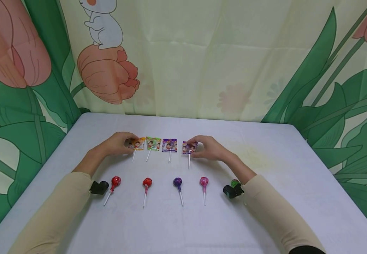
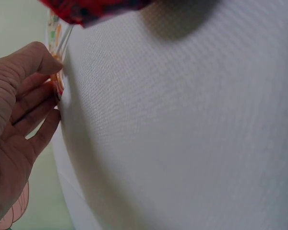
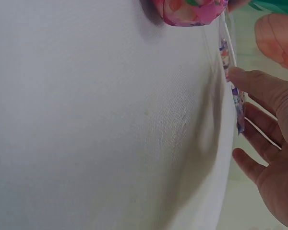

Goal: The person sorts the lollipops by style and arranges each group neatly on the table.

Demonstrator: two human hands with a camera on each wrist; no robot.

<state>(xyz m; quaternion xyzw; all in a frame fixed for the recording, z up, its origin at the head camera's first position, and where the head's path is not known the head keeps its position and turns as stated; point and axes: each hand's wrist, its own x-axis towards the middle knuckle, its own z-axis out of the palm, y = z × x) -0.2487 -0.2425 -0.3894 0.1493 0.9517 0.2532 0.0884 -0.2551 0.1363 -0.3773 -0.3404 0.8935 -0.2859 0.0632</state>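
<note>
While the left hand [image 1: 119,144] has the left edge of a flat, orange-wrapped lollipop with a white stick [image 1: 140,143] pinched between thumb and fingers, the right hand [image 1: 211,147] is pinching a flat, purple-wrapped lollipop [image 1: 187,148] by its right side. Those two are the ends of the far row, sticks pointing to the near side; can't really tell if either one is off the table. Between them, next to the orange one, sits a flat, green-wrapped lollipop [image 1: 153,143], then another flat lollipop in a dark purple wrapper [image 1: 169,145], with a wider gap before the one on the right.

Nearer, spread out left to right, you've got a round red lollipop [image 1: 116,181], a second round red one [image 1: 147,182], a round dark purple one [image 1: 177,182] and a round pink one [image 1: 203,181]. Past those, a round green lollipop [image 1: 235,182] is mostly hidden by the black wrist camera [image 1: 233,191] on the right arm. All of it's on a white-covered table [image 1: 158,229], with a pale tulip-print curtain [image 1: 183,70] on the far side.
</note>
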